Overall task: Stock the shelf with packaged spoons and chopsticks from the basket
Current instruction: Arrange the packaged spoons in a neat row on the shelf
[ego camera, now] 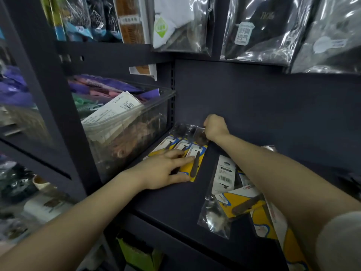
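Note:
Three packaged spoons (195, 153) on yellow-and-white cards lie side by side at the back left of the dark shelf (175, 202). My left hand (166, 169) rests flat on their lower ends, fingers spread. My right hand (214, 126) is curled at the top of the rightmost pack and pinches its clear plastic edge. A loose pile of more packaged spoons (236, 204) lies on the shelf's right side, partly under my right forearm. No basket is in view.
A clear plastic bin (136, 130) full of packaged goods stands left of the spoons, behind a dark upright post (58, 114). Bagged items (259, 30) hang above the shelf. Bare shelf lies between the two spoon groups.

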The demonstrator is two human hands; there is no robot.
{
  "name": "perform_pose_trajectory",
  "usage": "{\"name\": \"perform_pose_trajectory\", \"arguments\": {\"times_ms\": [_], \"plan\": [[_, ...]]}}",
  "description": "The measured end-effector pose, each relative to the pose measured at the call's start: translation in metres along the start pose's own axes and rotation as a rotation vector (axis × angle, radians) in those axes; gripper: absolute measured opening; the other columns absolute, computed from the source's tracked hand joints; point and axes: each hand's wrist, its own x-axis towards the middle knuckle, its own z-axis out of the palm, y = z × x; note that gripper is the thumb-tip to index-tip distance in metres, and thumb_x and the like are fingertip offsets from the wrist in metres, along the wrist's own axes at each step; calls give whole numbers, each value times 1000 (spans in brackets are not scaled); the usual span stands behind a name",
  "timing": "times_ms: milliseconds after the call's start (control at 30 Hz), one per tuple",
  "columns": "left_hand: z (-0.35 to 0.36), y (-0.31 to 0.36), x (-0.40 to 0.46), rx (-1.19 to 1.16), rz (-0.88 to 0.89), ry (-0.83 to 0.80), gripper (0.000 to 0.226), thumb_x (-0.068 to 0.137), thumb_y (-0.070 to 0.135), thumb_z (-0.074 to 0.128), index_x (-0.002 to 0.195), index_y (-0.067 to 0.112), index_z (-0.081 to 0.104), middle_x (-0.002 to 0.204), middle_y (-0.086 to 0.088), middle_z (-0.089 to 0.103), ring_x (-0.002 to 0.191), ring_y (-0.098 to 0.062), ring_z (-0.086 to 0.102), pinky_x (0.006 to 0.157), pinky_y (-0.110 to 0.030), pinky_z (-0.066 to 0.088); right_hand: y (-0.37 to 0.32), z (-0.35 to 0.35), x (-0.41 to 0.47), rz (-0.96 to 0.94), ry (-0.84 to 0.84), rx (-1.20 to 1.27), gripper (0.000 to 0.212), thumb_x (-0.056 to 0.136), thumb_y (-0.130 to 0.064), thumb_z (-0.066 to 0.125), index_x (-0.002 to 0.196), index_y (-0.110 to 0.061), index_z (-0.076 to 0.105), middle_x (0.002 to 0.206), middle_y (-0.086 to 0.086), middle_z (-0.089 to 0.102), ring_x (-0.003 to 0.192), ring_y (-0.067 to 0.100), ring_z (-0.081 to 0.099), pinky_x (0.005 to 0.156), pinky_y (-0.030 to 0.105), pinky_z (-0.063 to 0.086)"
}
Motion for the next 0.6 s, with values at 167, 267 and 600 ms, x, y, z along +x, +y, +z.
{"name": "perform_pose_trajectory", "arguments": {"times_ms": [167, 267, 600], "plan": [[2, -6, 5, 62, 30, -11, 83, 67, 77, 10, 138, 41, 33, 148, 4, 29, 132, -21, 30, 113, -31, 24, -1, -12, -20, -126, -87, -271, 30, 85, 1, 49, 115, 1, 50, 124, 19, 50, 111, 37, 54, 79, 36, 45], [-1, -6, 11, 119, 21, -38, 51, 88, 59, 25, 138, 46, 30, 148, 8, 28, 129, -22, 29, 111, -36, 26, 2, -29, -38, -260, -179, -333, 29, 85, -4, 55, 114, -2, 52, 122, 17, 48, 110, 34, 51, 81, 35, 44], [0, -6, 13, 84, 32, 0, 47, 93, 49, 27, 139, 40, 32, 149, 10, 30, 133, -20, 28, 112, -36, 23, 28, -78, -82, -308, -849, -192, 69, 78, -24, 73, 138, -26, 40, 133, -10, 40, 123, 7, 38, 99, 19, 30]]}}
